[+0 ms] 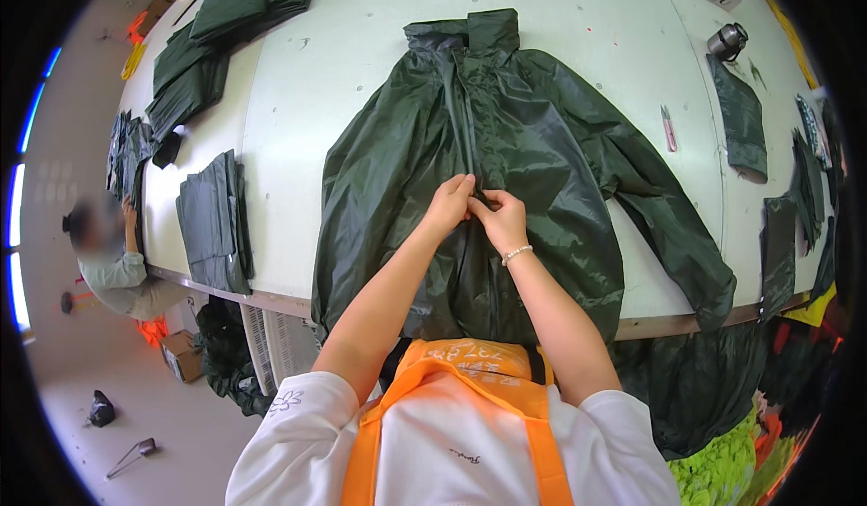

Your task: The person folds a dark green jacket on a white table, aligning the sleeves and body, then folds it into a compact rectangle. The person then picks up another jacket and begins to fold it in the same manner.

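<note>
A dark green rain jacket (551,190) lies spread front up on the table, its collar at the far end and its near hem over the table's edge. One sleeve stretches out to the right; I cannot make out the other. Both hands meet at the middle of the front opening. With fingers pinched together, my left hand (449,204) grips the edge of the front. Close against it on the right, my right hand (502,220), a beaded bracelet at its wrist, pinches the same strip. The exact bit between the fingertips is hidden.
On the white table (343,54), folded dark green pieces (215,221) lie at left, with a larger pile (248,4) beyond. To the right are small pink-handled snips (668,129), a dark flask (728,42) and cut green panels (741,117). A co-worker (108,253) sits at the left edge.
</note>
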`<state>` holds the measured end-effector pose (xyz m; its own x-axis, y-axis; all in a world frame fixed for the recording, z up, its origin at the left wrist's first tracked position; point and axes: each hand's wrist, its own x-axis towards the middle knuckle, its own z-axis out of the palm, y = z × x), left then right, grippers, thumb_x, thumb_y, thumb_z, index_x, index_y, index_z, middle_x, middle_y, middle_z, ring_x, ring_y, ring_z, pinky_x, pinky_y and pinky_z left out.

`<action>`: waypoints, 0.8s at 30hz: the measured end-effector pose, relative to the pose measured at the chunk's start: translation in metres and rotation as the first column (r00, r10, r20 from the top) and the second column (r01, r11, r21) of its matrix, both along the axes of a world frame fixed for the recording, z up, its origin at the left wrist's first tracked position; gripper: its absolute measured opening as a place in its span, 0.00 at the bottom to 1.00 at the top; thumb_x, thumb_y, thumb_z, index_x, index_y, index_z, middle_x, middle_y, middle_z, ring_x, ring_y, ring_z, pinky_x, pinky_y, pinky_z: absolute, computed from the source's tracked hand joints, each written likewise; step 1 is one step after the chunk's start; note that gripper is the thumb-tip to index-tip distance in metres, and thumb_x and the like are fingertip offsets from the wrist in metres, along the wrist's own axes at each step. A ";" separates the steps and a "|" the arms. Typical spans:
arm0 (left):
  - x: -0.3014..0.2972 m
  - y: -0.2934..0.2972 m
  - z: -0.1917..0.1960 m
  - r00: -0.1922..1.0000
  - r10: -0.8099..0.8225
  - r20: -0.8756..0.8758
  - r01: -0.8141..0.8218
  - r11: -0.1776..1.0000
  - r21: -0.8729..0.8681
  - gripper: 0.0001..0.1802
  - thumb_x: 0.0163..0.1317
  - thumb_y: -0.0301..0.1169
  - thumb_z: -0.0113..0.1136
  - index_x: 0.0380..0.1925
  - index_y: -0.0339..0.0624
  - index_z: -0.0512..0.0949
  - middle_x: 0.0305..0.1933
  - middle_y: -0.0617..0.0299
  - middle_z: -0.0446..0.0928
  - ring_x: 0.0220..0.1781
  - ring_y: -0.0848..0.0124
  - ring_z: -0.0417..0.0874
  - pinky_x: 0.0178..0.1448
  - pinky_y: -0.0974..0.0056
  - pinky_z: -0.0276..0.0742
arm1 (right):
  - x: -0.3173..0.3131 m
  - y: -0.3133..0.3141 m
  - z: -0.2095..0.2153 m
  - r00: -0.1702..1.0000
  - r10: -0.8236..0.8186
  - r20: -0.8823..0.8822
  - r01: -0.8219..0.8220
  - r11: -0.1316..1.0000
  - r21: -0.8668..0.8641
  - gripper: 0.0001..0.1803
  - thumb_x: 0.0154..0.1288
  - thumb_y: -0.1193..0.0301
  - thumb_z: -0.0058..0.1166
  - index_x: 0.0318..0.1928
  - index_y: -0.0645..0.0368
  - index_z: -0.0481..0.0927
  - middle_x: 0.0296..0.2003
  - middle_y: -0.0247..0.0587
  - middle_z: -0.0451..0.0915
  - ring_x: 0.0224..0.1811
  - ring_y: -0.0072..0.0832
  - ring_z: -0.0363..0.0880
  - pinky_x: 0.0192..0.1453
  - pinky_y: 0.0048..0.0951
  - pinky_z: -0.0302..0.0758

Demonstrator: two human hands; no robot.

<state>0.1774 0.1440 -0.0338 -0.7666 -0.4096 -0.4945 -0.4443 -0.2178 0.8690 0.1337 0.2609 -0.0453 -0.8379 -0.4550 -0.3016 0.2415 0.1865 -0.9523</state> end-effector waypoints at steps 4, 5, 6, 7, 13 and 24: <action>0.014 0.013 0.011 0.998 0.043 -0.040 -0.054 0.943 -0.328 0.14 0.68 0.38 0.48 0.43 0.37 0.67 0.26 0.54 0.77 0.24 0.67 0.79 0.30 0.66 0.74 | -0.004 -0.006 -0.008 0.993 -0.045 -0.113 0.062 0.987 0.146 0.13 0.52 0.71 0.63 0.34 0.70 0.80 0.27 0.46 0.82 0.26 0.27 0.79 0.34 0.27 0.74; 0.023 0.021 0.014 0.997 0.044 -0.068 -0.072 0.869 -0.489 0.16 0.67 0.38 0.48 0.46 0.36 0.67 0.28 0.51 0.79 0.27 0.64 0.81 0.33 0.64 0.76 | -0.006 -0.007 -0.009 0.991 -0.038 -0.126 0.058 0.987 0.151 0.13 0.52 0.71 0.63 0.34 0.69 0.80 0.27 0.46 0.82 0.27 0.27 0.79 0.35 0.27 0.74; 0.035 0.034 0.041 0.995 0.097 -0.009 -0.086 0.835 -0.544 0.21 0.66 0.37 0.50 0.54 0.37 0.65 0.41 0.44 0.79 0.41 0.56 0.82 0.47 0.59 0.75 | -0.007 -0.005 -0.004 0.991 -0.033 -0.132 0.055 0.984 0.169 0.13 0.52 0.70 0.63 0.34 0.69 0.80 0.27 0.47 0.81 0.27 0.28 0.79 0.35 0.28 0.74; 0.055 0.039 0.034 0.996 0.079 -0.042 -0.085 0.686 -0.722 0.26 0.63 0.36 0.53 0.58 0.39 0.62 0.51 0.43 0.75 0.53 0.52 0.75 0.56 0.56 0.69 | -0.006 -0.002 0.000 0.990 -0.021 -0.140 0.047 0.981 0.188 0.13 0.52 0.70 0.64 0.33 0.69 0.80 0.27 0.47 0.81 0.27 0.28 0.79 0.35 0.28 0.74; 0.205 -0.040 0.014 0.877 0.167 0.450 0.424 0.167 -0.890 0.42 0.55 0.52 0.57 0.66 0.43 0.58 0.68 0.40 0.54 0.69 0.44 0.54 0.71 0.43 0.46 | -0.003 0.114 0.026 0.672 0.475 -0.569 0.182 0.638 0.748 0.35 0.63 0.60 0.51 0.67 0.58 0.55 0.67 0.62 0.50 0.69 0.55 0.49 0.65 0.64 0.49; 0.126 -0.159 -0.028 0.896 0.241 0.373 0.383 0.005 -0.924 0.42 0.54 0.59 0.55 0.64 0.49 0.62 0.70 0.46 0.53 0.71 0.50 0.51 0.69 0.41 0.49 | -0.105 0.099 -0.031 0.581 0.568 -0.583 0.309 0.509 0.804 0.38 0.65 0.45 0.41 0.71 0.43 0.49 0.71 0.53 0.42 0.73 0.45 0.41 0.68 0.63 0.40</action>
<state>0.3036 -0.0151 -0.0623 -0.7326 -0.6670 0.1357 -0.6768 0.7351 -0.0405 0.0284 0.3600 -0.0765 -0.8542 -0.5127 0.0865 -0.5196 0.8479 -0.1051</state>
